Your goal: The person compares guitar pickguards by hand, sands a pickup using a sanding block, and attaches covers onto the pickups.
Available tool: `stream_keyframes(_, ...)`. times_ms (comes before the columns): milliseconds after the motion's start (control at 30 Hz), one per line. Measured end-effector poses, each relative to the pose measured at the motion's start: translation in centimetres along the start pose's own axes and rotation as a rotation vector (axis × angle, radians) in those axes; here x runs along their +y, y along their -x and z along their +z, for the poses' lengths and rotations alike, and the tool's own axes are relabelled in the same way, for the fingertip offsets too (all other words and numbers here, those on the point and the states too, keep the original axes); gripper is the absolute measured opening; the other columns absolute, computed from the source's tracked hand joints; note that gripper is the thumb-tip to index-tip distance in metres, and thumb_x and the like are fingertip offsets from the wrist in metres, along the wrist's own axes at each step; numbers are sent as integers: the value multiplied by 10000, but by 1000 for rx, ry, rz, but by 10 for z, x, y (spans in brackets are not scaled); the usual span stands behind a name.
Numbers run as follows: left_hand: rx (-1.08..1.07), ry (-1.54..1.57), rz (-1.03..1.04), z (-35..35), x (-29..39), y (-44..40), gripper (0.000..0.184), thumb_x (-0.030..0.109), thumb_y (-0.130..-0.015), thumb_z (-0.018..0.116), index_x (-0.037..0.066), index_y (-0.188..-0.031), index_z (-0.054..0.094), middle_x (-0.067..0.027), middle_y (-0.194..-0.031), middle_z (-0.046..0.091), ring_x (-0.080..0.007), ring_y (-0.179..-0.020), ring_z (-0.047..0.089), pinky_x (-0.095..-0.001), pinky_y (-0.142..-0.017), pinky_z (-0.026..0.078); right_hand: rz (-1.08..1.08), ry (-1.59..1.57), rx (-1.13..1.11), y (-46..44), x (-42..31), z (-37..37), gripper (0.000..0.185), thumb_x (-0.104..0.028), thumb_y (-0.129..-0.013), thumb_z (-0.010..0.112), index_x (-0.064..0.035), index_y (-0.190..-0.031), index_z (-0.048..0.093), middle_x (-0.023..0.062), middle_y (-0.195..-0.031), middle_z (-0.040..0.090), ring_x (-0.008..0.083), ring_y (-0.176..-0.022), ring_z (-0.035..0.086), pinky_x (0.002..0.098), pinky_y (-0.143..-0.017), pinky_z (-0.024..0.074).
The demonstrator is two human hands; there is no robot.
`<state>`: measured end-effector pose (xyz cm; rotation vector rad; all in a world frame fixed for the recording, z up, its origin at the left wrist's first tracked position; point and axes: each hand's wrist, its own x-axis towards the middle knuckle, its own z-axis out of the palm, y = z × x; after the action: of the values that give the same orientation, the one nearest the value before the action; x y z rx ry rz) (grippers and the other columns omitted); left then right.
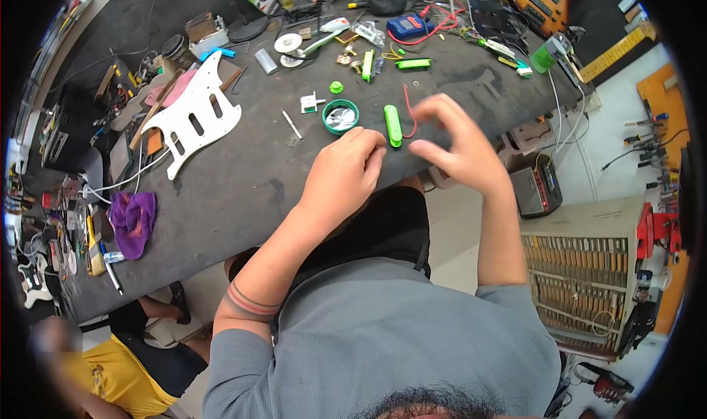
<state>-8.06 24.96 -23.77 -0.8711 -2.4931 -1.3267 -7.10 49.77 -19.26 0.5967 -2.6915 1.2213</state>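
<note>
My left hand [345, 170] is at the table's front edge, its fingers curled and thumb pressed in. What it holds, if anything, is hidden. Just beyond its knuckles sits a round green tub [341, 116] with something shiny inside. To the right lies a lime-green guitar pickup [393, 126], and a red wire [406, 106] runs beside it. My right hand [462, 148] hovers right of the wire, slightly blurred, thumb and fingers apart, with nothing visible between them. A small white switch [309, 103], a green knob [336, 87] and a thin white stick [292, 124] are left of and behind the tub.
A white pickguard [202, 113] and a purple cloth [133, 224] lie on the left. Two more green pickups [367, 65], a solder reel [288, 43] and a blue multimeter [410, 26] are farther back. A green bottle [546, 55] stands right. Another person [129, 371] sits lower left.
</note>
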Motion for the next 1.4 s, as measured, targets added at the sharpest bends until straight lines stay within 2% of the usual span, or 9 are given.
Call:
stream_keyframes(100, -43, 124, -188, 9, 3, -5, 142, 64, -1015, 721, -13, -1135, 725, -137, -1001, 750, -243, -847, 754, -385, -759, 587, -113, 276, 28, -7, 33, 22, 850, -253, -845, 881, -81, -1589, 508, 122, -1480, 628, 327, -1447, 520, 465, -1215, 392)
stream_keyframes(200, -85, 334, -401, 16, -8, -7, 202, 98, -1052, 708, -47, -1193, 705, -112, -1017, 758, -159, -843, 744, -341, -741, 612, -114, 282, -58, -16, 46, 30, 1008, -284, -842, 895, -87, -1684, 377, 145, -1540, 604, 363, -1541, 452, 513, -1303, 291)
stream_keyframes(367, -32, 571, -565, 20, -15, -6, 333, 126, -1074, 702, -66, -1345, 679, -104, -1040, 754, -138, -854, 739, -303, -751, 635, -76, 237, -64, -15, 54, 41, 977, -281, -842, 896, -102, -1668, 406, 156, -1541, 599, 354, -1542, 462, 513, -1300, 287)
stream_keyframes(567, -85, 441, -557, 23, -5, -15, 380, 134, -1075, 703, -67, -1397, 679, -80, -950, 750, -115, -793, 718, -294, -713, 615, -130, 291, -12, -10, 59, 42, 854, -328, -857, 879, -109, -1597, 513, 166, -1556, 578, 338, -1540, 462, 513, -1291, 303)
stream_keyframes(667, -45, 430, -536, 27, 2, -20, 360, 141, -1032, 711, -75, -1320, 715, -135, -903, 763, -173, -693, 713, -334, -665, 575, -138, 312, -1, -6, 61, 44, 820, -356, -868, 866, -102, -1578, 543, 159, -1559, 567, 340, -1531, 463, 517, -1286, 310)
stream_keyframes(767, -68, 249, -445, 31, -4, -23, 391, 117, -1057, 711, -22, -1422, 694, -78, -901, 745, -106, -700, 682, -289, -657, 588, -132, 321, 11, -6, 59, 44, 827, -379, -874, 857, -95, -1584, 542, 152, -1562, 558, 344, -1525, 463, 518, -1283, 314)
stream_keyframes(967, -32, 118, -292, 41, -15, -23, 354, 103, -1032, 739, -12, -1366, 738, -72, -872, 724, -121, -661, 660, -303, -606, 570, -173, 339, -16, -15, 69, 41, 828, -418, -861, 850, -83, -1559, 557, 148, -1578, 540, 348, -1535, 443, 525, -1284, 307)
stream_keyframes(1233, 5, 186, -296, 41, -15, -21, 291, 89, -1038, 731, -32, -1302, 750, -91, -1035, 683, -128, -686, 681, -299, -590, 570, -172, 353, -107, -22, 67, 33, 781, -397, -837, 842, -80, -1496, 569, 156, -1556, 547, 366, -1553, 426, 523, -1282, 307)
stream_keyframes(1400, 40, 247, -342, 49, -11, -22, 238, 78, -1022, 737, -41, -1227, 714, -109, -1066, 712, -148, -711, 691, -315, -634, 577, -160, 248, -58, -13, 64, 39, 798, -355, -769, 928, -80, -1427, 571, 162, -1455, 572, 382, -1509, 444, 534, -1271, 310)
